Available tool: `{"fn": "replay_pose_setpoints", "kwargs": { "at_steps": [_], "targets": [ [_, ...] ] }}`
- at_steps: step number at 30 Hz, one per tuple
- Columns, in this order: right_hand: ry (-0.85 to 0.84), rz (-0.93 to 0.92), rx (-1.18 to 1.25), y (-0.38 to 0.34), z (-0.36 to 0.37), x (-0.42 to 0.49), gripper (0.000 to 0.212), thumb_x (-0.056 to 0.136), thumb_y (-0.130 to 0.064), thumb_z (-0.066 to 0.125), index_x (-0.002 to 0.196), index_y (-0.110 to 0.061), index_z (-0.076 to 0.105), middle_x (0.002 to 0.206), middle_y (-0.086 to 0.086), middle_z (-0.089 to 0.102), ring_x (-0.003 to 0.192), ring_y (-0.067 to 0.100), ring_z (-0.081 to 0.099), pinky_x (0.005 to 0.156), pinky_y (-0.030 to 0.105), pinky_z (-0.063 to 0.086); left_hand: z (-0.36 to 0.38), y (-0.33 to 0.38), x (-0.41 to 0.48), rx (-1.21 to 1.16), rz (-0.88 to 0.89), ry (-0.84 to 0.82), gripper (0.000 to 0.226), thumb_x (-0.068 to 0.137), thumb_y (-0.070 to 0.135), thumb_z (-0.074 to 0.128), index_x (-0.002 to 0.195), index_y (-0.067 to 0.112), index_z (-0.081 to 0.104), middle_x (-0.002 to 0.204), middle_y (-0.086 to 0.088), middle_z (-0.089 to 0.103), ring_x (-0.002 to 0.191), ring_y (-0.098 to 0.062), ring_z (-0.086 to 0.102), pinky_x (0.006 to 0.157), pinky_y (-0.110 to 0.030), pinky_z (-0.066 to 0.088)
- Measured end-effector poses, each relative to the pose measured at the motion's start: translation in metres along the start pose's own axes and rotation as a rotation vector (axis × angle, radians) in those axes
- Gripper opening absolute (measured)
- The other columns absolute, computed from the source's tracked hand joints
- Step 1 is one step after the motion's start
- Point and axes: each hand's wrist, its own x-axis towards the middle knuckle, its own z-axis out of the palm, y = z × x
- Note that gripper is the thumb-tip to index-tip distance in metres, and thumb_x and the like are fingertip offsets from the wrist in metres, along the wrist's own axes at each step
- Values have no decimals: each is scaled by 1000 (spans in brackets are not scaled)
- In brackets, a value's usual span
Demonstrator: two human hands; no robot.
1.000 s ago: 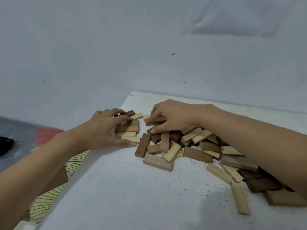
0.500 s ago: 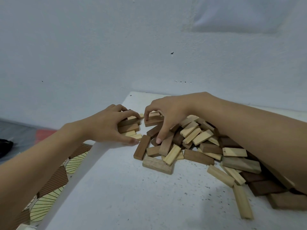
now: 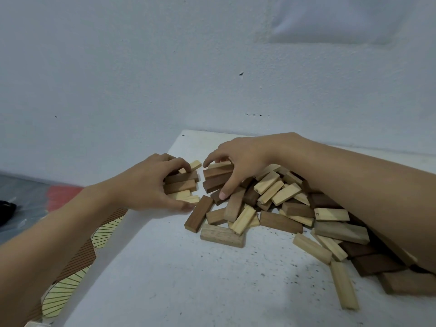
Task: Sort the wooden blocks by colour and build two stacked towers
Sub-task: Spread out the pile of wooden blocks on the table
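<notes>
A loose heap of pale and dark brown wooden blocks (image 3: 278, 204) lies across the white table (image 3: 165, 274). At the table's left edge my left hand (image 3: 151, 185) curls round a small stack of mixed blocks (image 3: 181, 185), thumb at its base, fingers over its top. Just to the right, my right hand (image 3: 236, 161) grips a second small stack of dark blocks (image 3: 215, 177) topped by a pale one, thumb behind and fingers down its front. A narrow gap separates the two stacks.
The table's left edge (image 3: 111, 232) runs right beside the left stack, with a patterned mat (image 3: 77, 256) on the floor below. A white wall stands close behind. Loose blocks (image 3: 342, 284) trail to the right under my right forearm. Bare tabletop lies in front.
Both hands shifted slightly while holding their stacks. My right hand rose from lying flat over the heap to gripping its stack with fingers reaching down the front.
</notes>
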Motion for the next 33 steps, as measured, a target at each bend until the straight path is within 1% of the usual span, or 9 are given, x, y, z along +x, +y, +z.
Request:
{"fn": "replay_pose_setpoints", "kwargs": {
  "at_steps": [6, 9, 13, 17, 21, 25, 27, 31, 33],
  "targets": [
    [-28, 44, -92, -4, -2, 1, 109, 60, -70, 83, 152, -31, 40, 148, -8, 44, 137, 17, 41, 109, 36, 39, -1, 5, 5, 13, -1, 49, 87, 50, 83, 66, 124, 37, 57, 118, 12, 54, 108, -10, 50, 94, -32, 47],
    [-6, 29, -121, -7, -1, 2, 102, 62, -65, 85, 149, -33, 42, 141, -8, 46, 133, 17, 43, 108, 40, 41, -2, 7, 9, 3, -1, 60, 81, 52, 77, 75, 120, 36, 59, 115, 11, 54, 106, -11, 53, 93, -36, 50],
    [25, -37, -113, -7, 3, 1, 77, 71, -51, 85, 137, -38, 49, 111, -12, 42, 109, 14, 44, 98, 41, 46, -1, 8, 9, -22, 11, 84, 70, 60, 60, 90, 118, 36, 60, 116, 11, 52, 105, -9, 54, 94, -35, 50],
    [45, -44, -111, -6, 5, 2, 71, 73, -51, 83, 134, -37, 51, 110, -11, 43, 104, 13, 44, 95, 41, 47, -10, 11, 12, 2, 11, -37, 74, 61, 62, 90, 123, 37, 59, 120, 11, 52, 110, -8, 51, 97, -33, 48],
    [60, -55, -84, -7, 5, 2, 65, 70, -50, 85, 126, -38, 53, 95, -19, 40, 99, 12, 45, 91, 40, 48, -17, 19, 16, 58, 9, -89, 82, 61, 62, 89, 131, 34, 58, 123, 8, 52, 113, -9, 49, 99, -30, 46],
    [99, -81, -17, -7, 8, 1, 66, 69, -48, 85, 123, -34, 51, 100, -12, 49, 92, 7, 49, 88, 43, 51, -13, 18, 13, 28, 35, -64, 77, 51, 72, 84, 117, 36, 63, 114, 9, 56, 106, 1, 49, 90, -27, 48],
    [132, -77, 51, -4, 11, -2, 63, 68, -47, 85, 119, -34, 51, 105, -4, 56, 96, 13, 54, 88, 45, 52, -11, 19, 9, -4, 45, -39, 82, 47, 76, 74, 115, 31, 67, 113, 9, 59, 107, 5, 48, 91, -29, 49],
    [252, -84, 272, 5, 11, -14, 58, 71, -44, 86, 117, -36, 53, 112, -5, 60, 104, 19, 60, 87, 40, 54, -9, 13, 7, -240, 43, 113, 54, 55, 63, 78, 100, 34, 74, 115, 16, 67, 111, -3, 60, 94, -29, 52],
    [306, -71, 357, 10, 10, -20, 57, 72, -43, 85, 119, -38, 53, 113, -8, 59, 105, 17, 62, 83, 34, 54, -8, 12, 10, -219, 48, 73, 48, 63, 54, 87, 107, 41, 71, 119, 18, 65, 116, -2, 58, 96, -26, 50]
  ]
}}
